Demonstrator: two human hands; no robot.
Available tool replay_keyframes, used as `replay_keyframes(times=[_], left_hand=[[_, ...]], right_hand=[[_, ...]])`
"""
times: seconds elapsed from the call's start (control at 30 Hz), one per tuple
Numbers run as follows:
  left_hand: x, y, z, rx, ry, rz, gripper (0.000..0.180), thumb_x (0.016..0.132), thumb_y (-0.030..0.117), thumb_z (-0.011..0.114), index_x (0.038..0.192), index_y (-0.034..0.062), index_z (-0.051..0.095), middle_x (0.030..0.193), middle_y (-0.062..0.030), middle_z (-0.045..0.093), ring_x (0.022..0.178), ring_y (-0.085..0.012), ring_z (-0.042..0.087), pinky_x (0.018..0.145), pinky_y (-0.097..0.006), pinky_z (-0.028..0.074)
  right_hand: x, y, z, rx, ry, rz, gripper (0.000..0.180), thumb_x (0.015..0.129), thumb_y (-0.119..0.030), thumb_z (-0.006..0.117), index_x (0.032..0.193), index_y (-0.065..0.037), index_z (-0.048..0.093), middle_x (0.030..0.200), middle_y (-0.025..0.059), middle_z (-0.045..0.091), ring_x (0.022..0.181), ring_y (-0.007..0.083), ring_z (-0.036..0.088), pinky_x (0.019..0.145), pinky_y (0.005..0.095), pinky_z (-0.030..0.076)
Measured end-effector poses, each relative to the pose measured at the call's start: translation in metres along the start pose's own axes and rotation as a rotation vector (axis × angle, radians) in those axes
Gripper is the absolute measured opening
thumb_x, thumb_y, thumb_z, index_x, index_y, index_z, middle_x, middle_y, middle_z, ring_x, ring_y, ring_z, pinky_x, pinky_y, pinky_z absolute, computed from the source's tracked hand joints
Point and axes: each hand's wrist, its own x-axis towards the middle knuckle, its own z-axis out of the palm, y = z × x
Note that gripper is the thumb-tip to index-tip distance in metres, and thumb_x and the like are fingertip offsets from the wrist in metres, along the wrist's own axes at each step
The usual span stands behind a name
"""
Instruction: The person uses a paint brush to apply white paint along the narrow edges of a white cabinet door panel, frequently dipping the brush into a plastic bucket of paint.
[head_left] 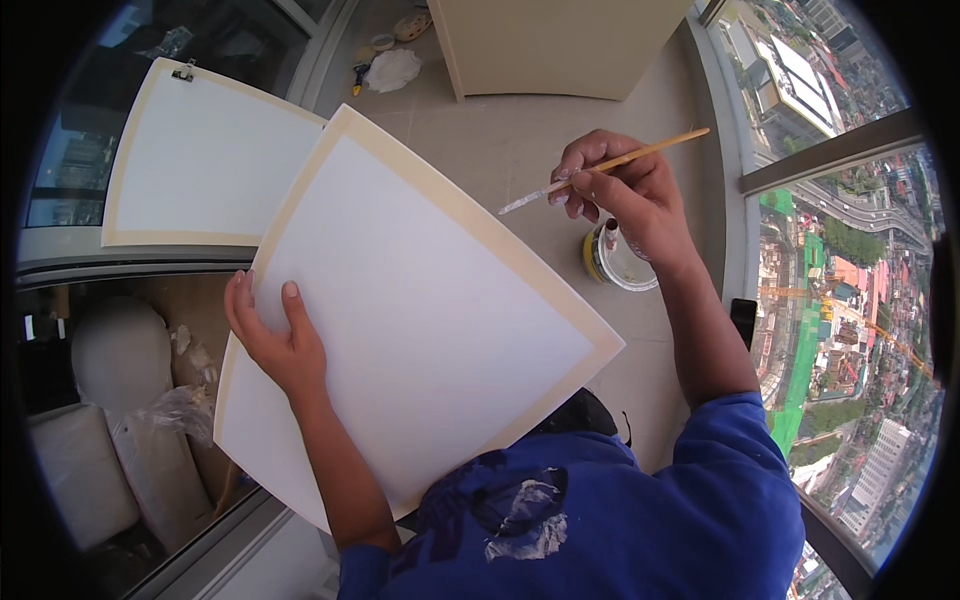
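Gripping white panel (420, 310) left hand (275, 340); right hand (625, 190) pinching brush (600, 168).

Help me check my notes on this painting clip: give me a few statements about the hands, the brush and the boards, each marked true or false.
1. The left hand grips the left edge of the large white board with the cream border. True.
2. The right hand holds a thin wooden paintbrush with whitish paint on its tip. True.
3. The brush tip is pressed onto the board. False: it is off the board's right edge, over the floor.
4. The small round yellow-sided paint tub stands on the board. False: it sits on the beige tiled floor, under the right hand.
5. A second white, cream-bordered board leans by the window, a metal clip at its top. True.
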Motion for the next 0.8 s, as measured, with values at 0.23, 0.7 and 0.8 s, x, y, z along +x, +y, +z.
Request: replay_keyframes(times=[0.23,0.7,0.8], left_hand=[[-0.001,-0.001,-0.003,0.003,0.016,0.035,0.046,0.102,0.018,0.069,0.14,-0.0039,0.055,0.148,-0.0194,0.051,0.136,-0.0341,0.051,0.114,-0.047,0.041],[-0.001,-0.002,0.0,0.011,0.017,0.04,0.046,0.102,0.018,0.069,0.14,-0.0034,0.055,0.147,-0.0189,0.052,0.136,-0.0339,0.051,0.114,-0.047,0.041],[-0.001,-0.003,0.002,0.02,0.035,0.061,0.045,0.103,0.018,0.069,0.141,0.001,0.055,0.146,-0.0155,0.055,0.135,-0.0303,0.052,0.111,-0.045,0.042]], right_hand=[[0.003,-0.006,0.005,-0.104,-0.056,-0.024,0.012,0.087,-0.005,0.059,0.092,0.002,0.068,0.085,0.0063,0.069,0.081,0.0136,0.067,0.074,0.0286,0.053],[0.007,-0.012,0.007,-0.222,-0.106,-0.062,0.012,0.087,-0.004,0.057,0.09,0.003,0.065,0.085,0.0071,0.068,0.081,0.0153,0.068,0.079,0.0311,0.055],[0.008,-0.013,0.009,-0.23,-0.097,-0.073,0.011,0.087,-0.005,0.057,0.089,0.002,0.065,0.084,0.0069,0.067,0.08,0.0149,0.067,0.078,0.0307,0.055]])
